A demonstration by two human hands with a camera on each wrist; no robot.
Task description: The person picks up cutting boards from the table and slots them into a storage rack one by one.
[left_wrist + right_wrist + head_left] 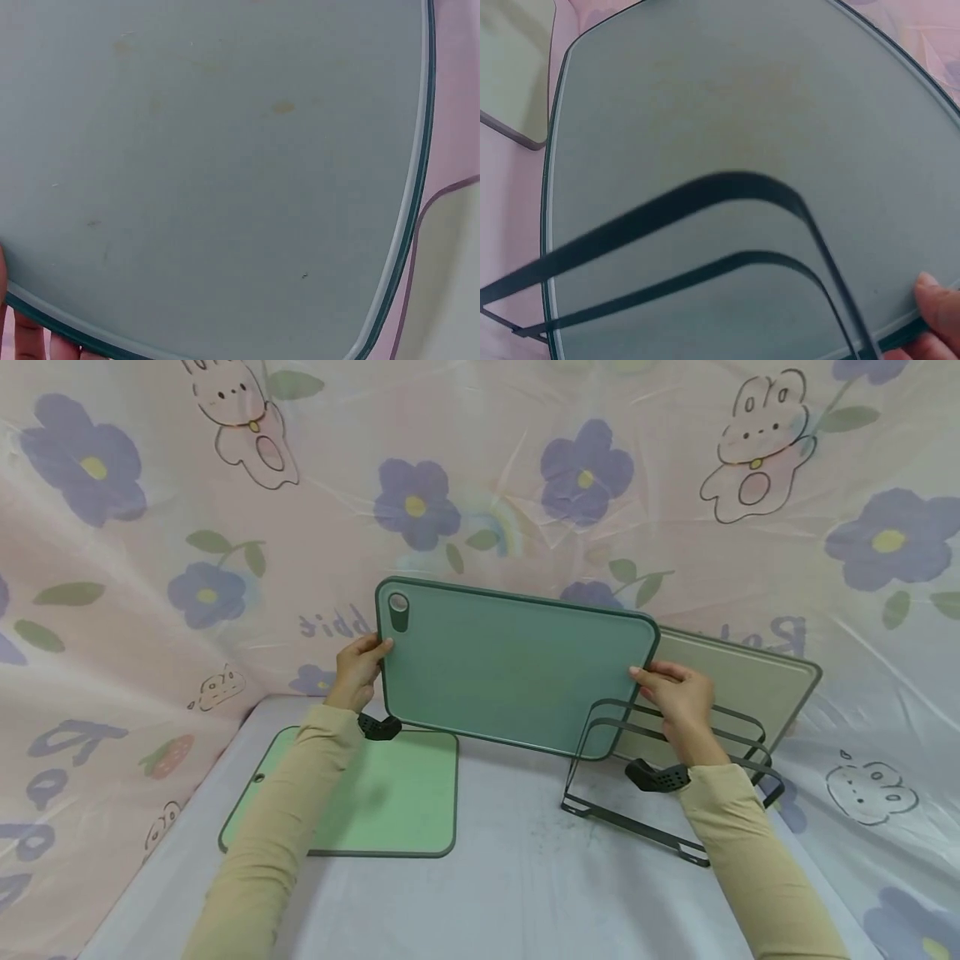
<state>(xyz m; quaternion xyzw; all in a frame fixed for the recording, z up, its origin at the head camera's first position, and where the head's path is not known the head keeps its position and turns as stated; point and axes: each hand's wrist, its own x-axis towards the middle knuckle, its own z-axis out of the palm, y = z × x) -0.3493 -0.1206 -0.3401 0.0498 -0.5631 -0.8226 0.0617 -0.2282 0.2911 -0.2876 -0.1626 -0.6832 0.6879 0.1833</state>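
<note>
A teal cutting board (510,668) with a hole in its upper left corner is held up on its long edge, tilted down to the right. My left hand (355,672) grips its left end, thumb on the near face. At the other end my right hand (682,697) pinches the edge, its thumb (937,307) showing in the right wrist view. The board's lower right corner is behind the front loops of a black wire rack (637,833); whether it touches the rack, I cannot tell. A beige cutting board (735,672) leans upright at the rack behind my right hand.
Flat on the white table (495,893) to the left lies a light green cutting board (397,793), partly under my left forearm. A patterned sheet (495,435) with flowers and rabbits hangs behind and at the sides.
</note>
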